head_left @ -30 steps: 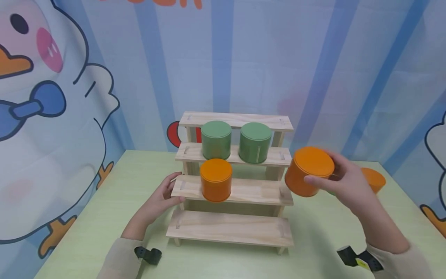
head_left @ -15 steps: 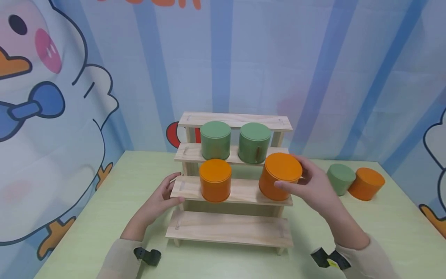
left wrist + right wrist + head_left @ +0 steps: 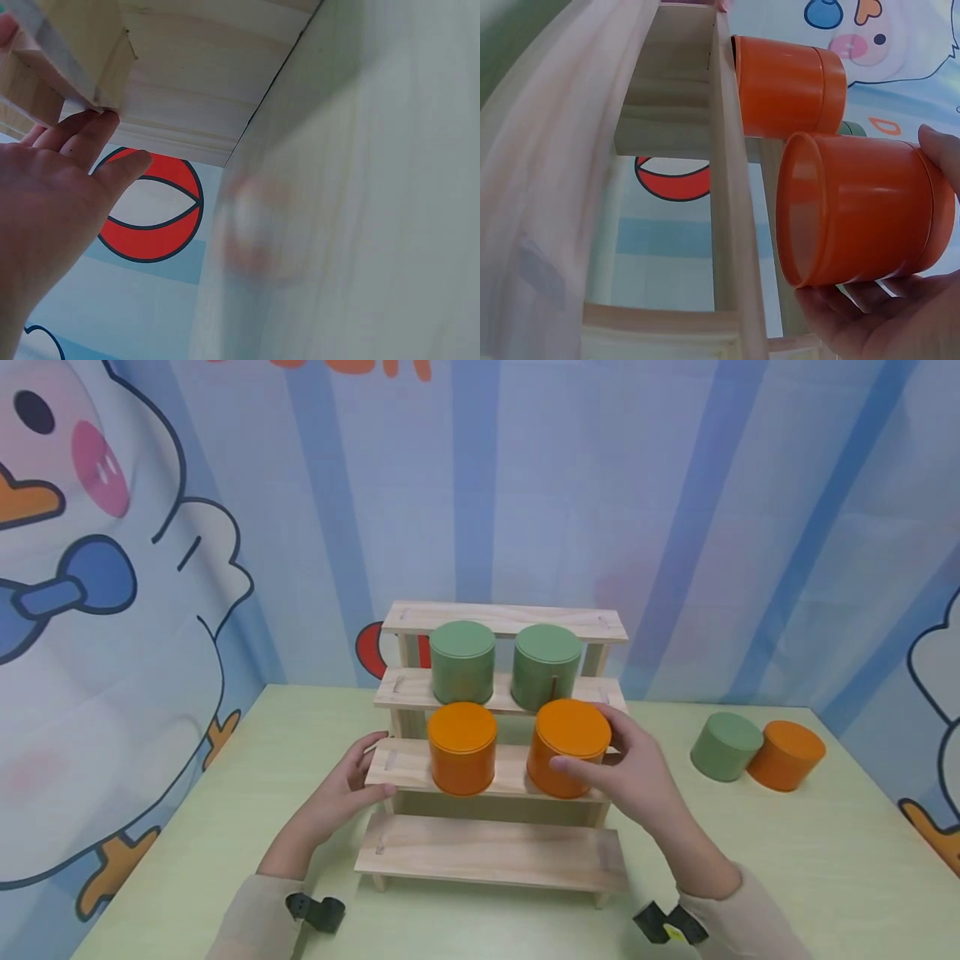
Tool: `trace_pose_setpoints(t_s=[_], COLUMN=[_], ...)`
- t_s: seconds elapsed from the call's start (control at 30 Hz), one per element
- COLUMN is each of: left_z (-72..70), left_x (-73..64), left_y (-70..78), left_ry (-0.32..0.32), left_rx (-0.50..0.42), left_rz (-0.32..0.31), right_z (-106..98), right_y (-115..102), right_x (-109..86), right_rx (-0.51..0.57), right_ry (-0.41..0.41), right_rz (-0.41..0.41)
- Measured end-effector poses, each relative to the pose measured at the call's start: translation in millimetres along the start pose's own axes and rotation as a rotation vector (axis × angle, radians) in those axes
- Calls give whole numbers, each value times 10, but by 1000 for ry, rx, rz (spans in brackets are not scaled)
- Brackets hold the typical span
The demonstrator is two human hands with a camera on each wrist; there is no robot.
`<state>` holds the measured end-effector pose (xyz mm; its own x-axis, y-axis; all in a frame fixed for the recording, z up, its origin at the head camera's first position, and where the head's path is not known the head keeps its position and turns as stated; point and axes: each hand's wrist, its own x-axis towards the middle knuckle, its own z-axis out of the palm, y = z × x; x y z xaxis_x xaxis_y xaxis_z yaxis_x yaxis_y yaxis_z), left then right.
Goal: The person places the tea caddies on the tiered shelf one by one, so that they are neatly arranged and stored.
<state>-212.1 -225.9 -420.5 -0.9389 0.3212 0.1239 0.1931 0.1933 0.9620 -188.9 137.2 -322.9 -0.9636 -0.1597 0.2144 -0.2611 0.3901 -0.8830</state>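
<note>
My right hand (image 3: 634, 768) grips an orange lidded tin (image 3: 566, 756) at the third board from the top of a stepped wooden shelf (image 3: 491, 852). In the right wrist view, this held tin (image 3: 862, 210) shows its underside and looks tilted, just off the board. Left of it on the same board stands another orange tin (image 3: 462, 756). My left hand (image 3: 339, 793) holds that board's left end, thumb at the front and fingers behind. From the left wrist, its fingers (image 3: 90, 139) touch the wood. Two green tins (image 3: 462, 668) stand one board higher.
On the pale green table (image 3: 750, 868), to the right of the shelf, a green tin (image 3: 726, 747) and an orange tin (image 3: 786, 757) stand close together. A blue striped backdrop cloth (image 3: 540, 485) with duck drawings hangs behind the table.
My right hand has carried the orange tin leftward from beside the shelf to over the third board, near the other orange tin. My left hand stays at the shelf's left end.
</note>
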Motion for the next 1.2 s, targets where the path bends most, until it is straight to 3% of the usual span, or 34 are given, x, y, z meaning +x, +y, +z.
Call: trace_pose_setpoints(t_s=[0.47, 1.2], left_z=[-8, -6], left_x=[-2, -3], left_y=[-11, -14], left_ry=[-1, -2], left_rx=[4, -7], left_rz=[1, 13], right_z=[192, 308], right_y=[14, 52], right_x=[25, 56], right_rx=[7, 17], right_ry=[34, 37], right_rz=[72, 87])
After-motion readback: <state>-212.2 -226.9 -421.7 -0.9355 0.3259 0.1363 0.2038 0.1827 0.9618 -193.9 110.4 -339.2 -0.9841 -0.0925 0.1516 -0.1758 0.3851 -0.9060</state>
